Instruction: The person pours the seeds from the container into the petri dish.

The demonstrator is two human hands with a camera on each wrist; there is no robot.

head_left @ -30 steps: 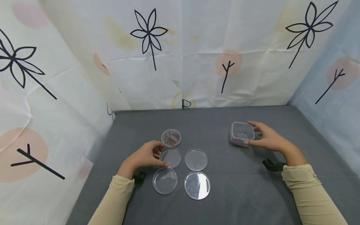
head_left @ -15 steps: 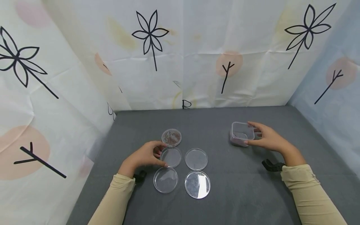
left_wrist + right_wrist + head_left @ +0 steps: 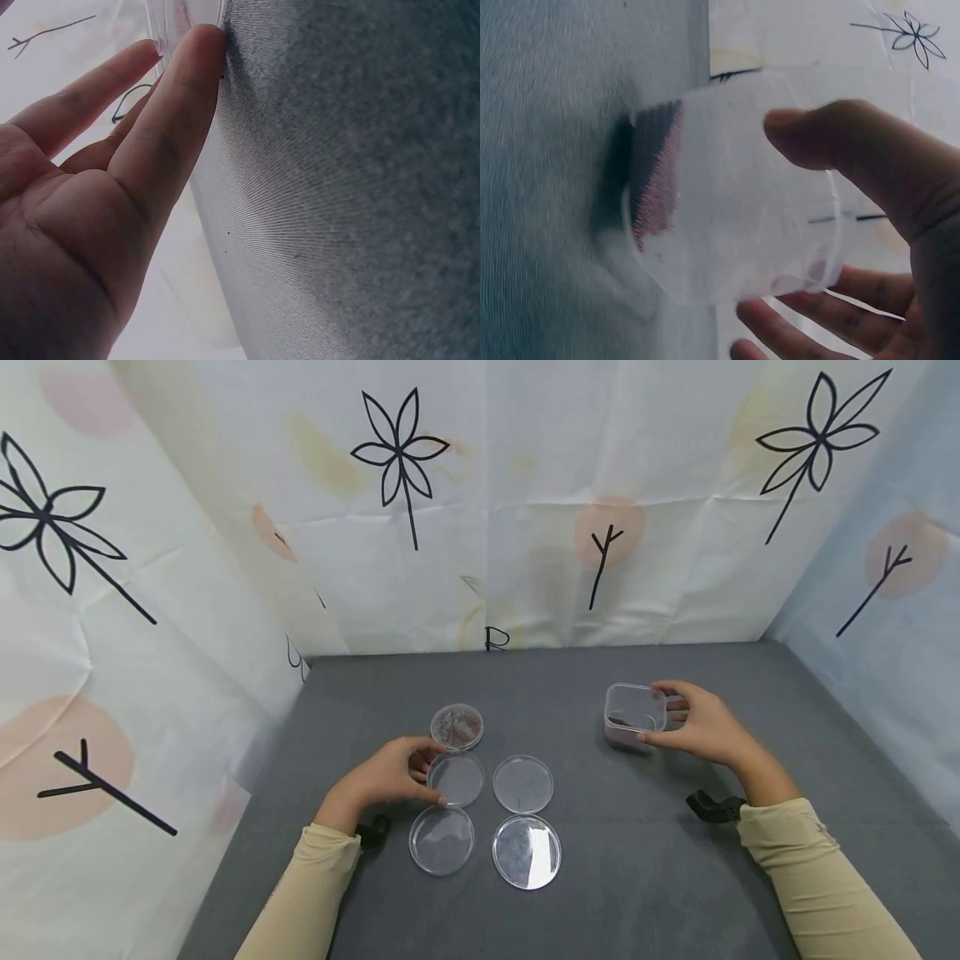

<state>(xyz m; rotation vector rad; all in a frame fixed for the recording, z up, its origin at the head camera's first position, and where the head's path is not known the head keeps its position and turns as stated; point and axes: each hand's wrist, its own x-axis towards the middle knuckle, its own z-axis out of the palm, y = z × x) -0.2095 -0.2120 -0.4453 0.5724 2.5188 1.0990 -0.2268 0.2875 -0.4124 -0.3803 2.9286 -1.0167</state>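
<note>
My left hand (image 3: 388,774) holds a clear petri dish (image 3: 456,779) by its edge, thumb at the near side and fingers at the far side. In the left wrist view the fingertips (image 3: 199,46) touch a clear rim at the top. Just behind it sits a petri dish with reddish-brown bits (image 3: 457,727) in it. My right hand (image 3: 701,722) grips a clear plastic box (image 3: 635,708) between thumb and fingers, close over the table. Small reddish grains (image 3: 660,180) lie at the bottom of the box, heaped to one side.
Three more clear petri dishes stand near the left hand: one to the right (image 3: 523,784), one in front (image 3: 442,842) and one at front right (image 3: 527,852). The grey table (image 3: 637,893) is bordered by white cloth walls (image 3: 540,568) with line drawings.
My right hand has shifted a little left with the clear box, and the grains inside sit differently. The left hand and the petri dishes have kept their places.
</note>
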